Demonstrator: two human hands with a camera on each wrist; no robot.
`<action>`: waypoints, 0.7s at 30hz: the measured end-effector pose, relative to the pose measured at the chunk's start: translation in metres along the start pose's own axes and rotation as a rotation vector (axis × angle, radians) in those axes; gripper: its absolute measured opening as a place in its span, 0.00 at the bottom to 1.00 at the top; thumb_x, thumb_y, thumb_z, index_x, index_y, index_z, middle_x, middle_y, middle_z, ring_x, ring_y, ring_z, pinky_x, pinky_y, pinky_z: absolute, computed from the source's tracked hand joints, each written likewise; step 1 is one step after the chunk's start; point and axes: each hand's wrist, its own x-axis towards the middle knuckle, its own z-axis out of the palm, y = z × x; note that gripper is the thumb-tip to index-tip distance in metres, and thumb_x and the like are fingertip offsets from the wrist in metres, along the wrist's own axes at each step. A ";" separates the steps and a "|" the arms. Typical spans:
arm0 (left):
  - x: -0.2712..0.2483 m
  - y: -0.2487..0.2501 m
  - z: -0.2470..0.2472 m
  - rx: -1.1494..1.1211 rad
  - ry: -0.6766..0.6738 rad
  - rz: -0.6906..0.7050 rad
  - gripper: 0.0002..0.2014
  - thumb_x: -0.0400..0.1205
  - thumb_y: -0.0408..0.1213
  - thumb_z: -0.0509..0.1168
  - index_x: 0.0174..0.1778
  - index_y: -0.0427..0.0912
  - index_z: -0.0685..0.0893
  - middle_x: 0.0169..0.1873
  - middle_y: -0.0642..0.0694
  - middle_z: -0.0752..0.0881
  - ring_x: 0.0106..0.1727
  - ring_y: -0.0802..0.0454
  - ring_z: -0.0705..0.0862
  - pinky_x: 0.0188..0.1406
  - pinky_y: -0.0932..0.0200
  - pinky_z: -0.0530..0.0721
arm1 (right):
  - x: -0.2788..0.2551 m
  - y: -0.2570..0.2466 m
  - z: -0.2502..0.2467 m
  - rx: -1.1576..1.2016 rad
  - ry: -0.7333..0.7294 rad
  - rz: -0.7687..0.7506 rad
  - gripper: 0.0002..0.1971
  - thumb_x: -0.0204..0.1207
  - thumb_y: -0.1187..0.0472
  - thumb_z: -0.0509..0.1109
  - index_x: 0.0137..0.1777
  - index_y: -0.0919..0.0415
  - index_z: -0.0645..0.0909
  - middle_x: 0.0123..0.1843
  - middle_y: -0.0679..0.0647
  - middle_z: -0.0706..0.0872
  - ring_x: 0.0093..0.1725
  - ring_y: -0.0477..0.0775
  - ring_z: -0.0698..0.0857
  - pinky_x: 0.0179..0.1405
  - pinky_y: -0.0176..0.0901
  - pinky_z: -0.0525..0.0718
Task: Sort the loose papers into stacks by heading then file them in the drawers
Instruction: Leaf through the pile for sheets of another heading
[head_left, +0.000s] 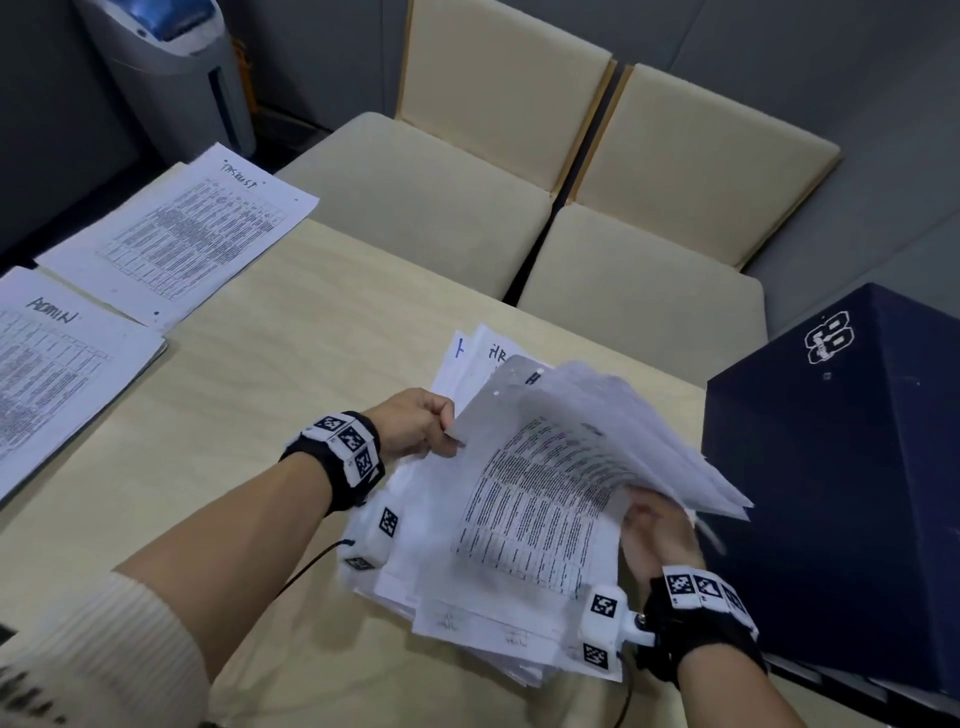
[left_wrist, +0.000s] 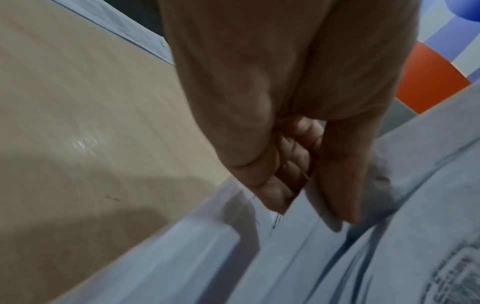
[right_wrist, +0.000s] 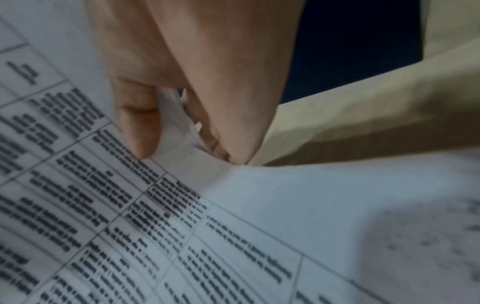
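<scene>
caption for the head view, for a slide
Both hands, left and right, lift sheets from the loose pile beside two sorted stacks.

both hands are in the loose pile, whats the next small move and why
Probably lift the raised sheets a little further to read their heading. The left hand pinches their edge, the right hand grips them from below, and their heading isn't readable yet. Two stacks, headed "Admin" and what looks like "Tasklist", already wait on the table.

Both hands, left (head_left: 415, 423) and right (head_left: 657, 535), pinch with curled fingers.
</scene>
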 end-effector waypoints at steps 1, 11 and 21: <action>-0.001 0.000 0.001 0.002 -0.012 -0.018 0.16 0.61 0.12 0.66 0.28 0.39 0.83 0.34 0.36 0.84 0.36 0.44 0.84 0.27 0.62 0.73 | -0.003 -0.007 0.006 0.234 -0.067 0.045 0.11 0.81 0.74 0.61 0.58 0.68 0.82 0.61 0.62 0.87 0.59 0.61 0.84 0.65 0.46 0.76; 0.013 -0.009 0.016 0.821 0.489 0.027 0.09 0.79 0.38 0.69 0.53 0.39 0.83 0.50 0.41 0.86 0.53 0.41 0.84 0.46 0.56 0.80 | -0.004 -0.007 -0.003 0.274 0.044 0.177 0.11 0.80 0.68 0.62 0.36 0.57 0.77 0.18 0.41 0.80 0.32 0.51 0.75 0.36 0.40 0.75; -0.008 0.003 0.019 1.293 0.611 0.063 0.06 0.83 0.29 0.59 0.54 0.37 0.78 0.47 0.38 0.83 0.47 0.39 0.84 0.36 0.52 0.75 | -0.013 -0.010 -0.004 0.492 -0.005 0.141 0.11 0.71 0.75 0.68 0.37 0.61 0.87 0.35 0.55 0.89 0.35 0.54 0.88 0.43 0.42 0.86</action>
